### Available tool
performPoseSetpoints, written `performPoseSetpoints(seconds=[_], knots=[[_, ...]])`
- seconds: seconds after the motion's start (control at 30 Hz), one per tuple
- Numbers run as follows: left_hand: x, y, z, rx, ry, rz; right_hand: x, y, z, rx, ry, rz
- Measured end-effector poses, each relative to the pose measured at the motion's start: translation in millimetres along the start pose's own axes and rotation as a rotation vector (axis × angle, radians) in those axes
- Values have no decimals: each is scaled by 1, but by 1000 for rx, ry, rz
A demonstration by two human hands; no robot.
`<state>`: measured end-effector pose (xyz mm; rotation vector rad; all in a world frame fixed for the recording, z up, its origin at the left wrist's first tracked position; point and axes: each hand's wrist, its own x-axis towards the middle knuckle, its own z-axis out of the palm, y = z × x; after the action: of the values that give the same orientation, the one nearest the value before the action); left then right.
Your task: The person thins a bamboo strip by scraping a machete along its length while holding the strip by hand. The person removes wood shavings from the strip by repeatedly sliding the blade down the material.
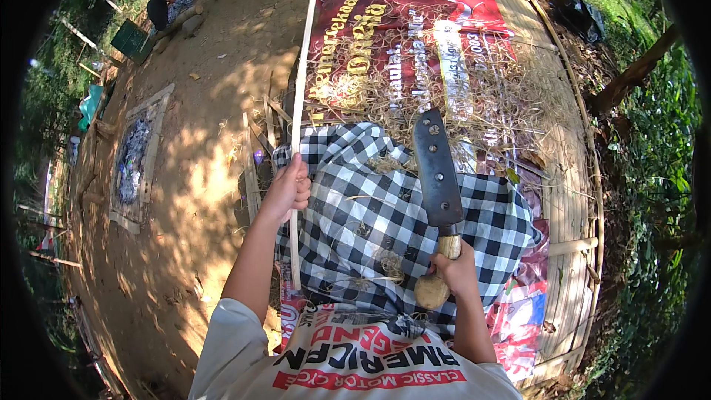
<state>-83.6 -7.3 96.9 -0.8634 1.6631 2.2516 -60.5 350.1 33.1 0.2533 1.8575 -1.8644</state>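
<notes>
My left hand [287, 191] is closed in a fist around a long, thin, pale strip [302, 89], which looks like split bamboo. The strip runs upright past the far edge of the view and down along my left side. In my right hand [458, 272] is a broad, dark-bladed cleaver [438, 170] with holes in its blade, pointing away from me. Its wooden handle ends in a round knob [431, 292] below my fingers. A black-and-white checkered cloth [392, 233] covers my lap under both hands. Blade and strip are apart.
Curly shavings [511, 107] lie scattered over a red printed banner [404, 0] spread on a bamboo-slat platform [566, 211]. To the left, a framed pit [154, 133] holds litter on bare dirt. A person [159, 9] sits far left near a green box [132, 40]. Plants border the right.
</notes>
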Motion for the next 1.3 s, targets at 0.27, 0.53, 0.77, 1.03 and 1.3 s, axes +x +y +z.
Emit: performPoseSetpoints(seconds=[0.27,0.53,0.77,1.03,1.3], knots=[[15,55,89,-556,-135,512,-16,0,10,163,21,-157],[16,-1,96,-597,-160,582,-14,-3,17,379,106,-230],[26,-70,82,-510,-358,465,0,-13,17,690,236,-219],[17,-141,111,-258,-369,381,8,-34,13,942,264,-149],[-3,-133,94,227,-611,13,18,-24,-9,953,313,-153]])
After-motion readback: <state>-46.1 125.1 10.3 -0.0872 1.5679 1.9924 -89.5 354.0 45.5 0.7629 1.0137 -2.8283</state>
